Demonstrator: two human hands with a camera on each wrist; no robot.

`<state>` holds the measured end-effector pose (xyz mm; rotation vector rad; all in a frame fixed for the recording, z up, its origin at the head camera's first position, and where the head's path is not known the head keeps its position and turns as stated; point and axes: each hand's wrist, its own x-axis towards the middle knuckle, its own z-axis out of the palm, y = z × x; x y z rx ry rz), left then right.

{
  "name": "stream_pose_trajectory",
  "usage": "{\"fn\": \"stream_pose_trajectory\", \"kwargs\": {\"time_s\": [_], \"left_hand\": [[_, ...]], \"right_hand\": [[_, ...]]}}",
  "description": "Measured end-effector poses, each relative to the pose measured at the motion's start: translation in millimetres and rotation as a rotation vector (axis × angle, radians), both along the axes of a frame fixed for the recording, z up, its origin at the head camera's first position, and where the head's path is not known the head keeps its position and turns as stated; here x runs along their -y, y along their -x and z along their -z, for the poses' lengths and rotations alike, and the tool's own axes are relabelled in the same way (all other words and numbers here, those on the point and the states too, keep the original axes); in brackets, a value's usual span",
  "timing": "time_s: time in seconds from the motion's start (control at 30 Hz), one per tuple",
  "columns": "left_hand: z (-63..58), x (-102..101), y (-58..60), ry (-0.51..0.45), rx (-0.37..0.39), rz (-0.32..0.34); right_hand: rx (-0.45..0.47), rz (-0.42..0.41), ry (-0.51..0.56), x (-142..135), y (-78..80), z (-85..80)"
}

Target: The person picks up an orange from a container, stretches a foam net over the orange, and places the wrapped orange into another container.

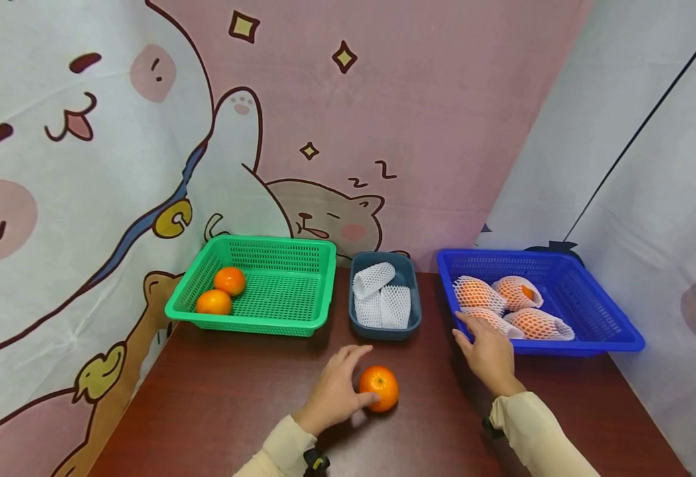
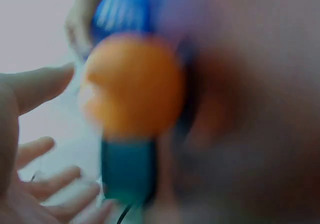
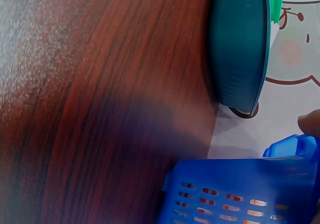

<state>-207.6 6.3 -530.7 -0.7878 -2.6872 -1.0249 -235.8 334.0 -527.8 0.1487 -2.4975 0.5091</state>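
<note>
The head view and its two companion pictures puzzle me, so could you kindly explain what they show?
There is no robot here, just a person's two bare hands. The widest picture comes from a camera worn on the head; the other two come from one on each wrist, the left being blurred. On the dark red table, a green basket holds two bare oranges, a small dark container holds white foam nets, and a blue basket holds four netted oranges. One loose orange sits beside the left hand, whose fingers are not closed on it. The right hand is at the blue basket's near left corner; whether it holds anything is unclear.
</note>
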Motion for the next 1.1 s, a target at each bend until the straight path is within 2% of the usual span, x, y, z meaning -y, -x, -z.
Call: {"fn": "stream_pose_trajectory", "kwargs": {"time_s": [0.1,0.2,0.3,0.37,0.47,0.6,0.77,0.87,0.93,1.0,1.1], "left_hand": [[-12.4,25.1,22.1,-0.031,-0.151,-0.070],[-19.6,55.3,48.5,0.003,-0.282,-0.154],[-20.2,80.7,66.5,0.028,-0.311,-0.207],[-18.0,92.9,72.8,0.031,-0.302,-0.214],[-12.1,103.2,78.8,0.010,-0.289,-0.189],[-8.8,104.2,83.4,-0.038,-0.289,-0.161],[-4.8,103.4,85.5,-0.068,-0.287,-0.167],[-3.4,102.6,86.0,-0.057,-0.270,-0.168],[-3.2,103.0,86.0,-0.057,-0.264,-0.174],[-3.6,103.8,86.1,-0.059,-0.265,-0.183],[-3.9,104.6,87.3,-0.061,-0.268,-0.184]], "right_hand": [[-0.007,-0.001,-0.006,-0.2,-0.3,0.0],[-0.009,0.001,-0.009,0.3,-0.7,-1.3],[-0.001,0.003,-0.010,1.4,-1.1,-1.9],[0.004,0.003,-0.007,2.0,-0.9,-1.4],[0.005,0.004,-0.006,2.1,-0.2,-0.3],[0.014,0.008,0.000,0.7,-0.8,-0.9],[0.061,0.010,0.013,5.0,0.0,-8.5],[0.041,0.017,0.008,12.5,4.6,-16.9],[0.003,-0.021,0.015,24.5,13.9,-25.6],[-0.024,-0.094,0.029,41.7,29.2,-35.4],[0.013,-0.240,0.040,70.7,60.2,-47.3]]}}
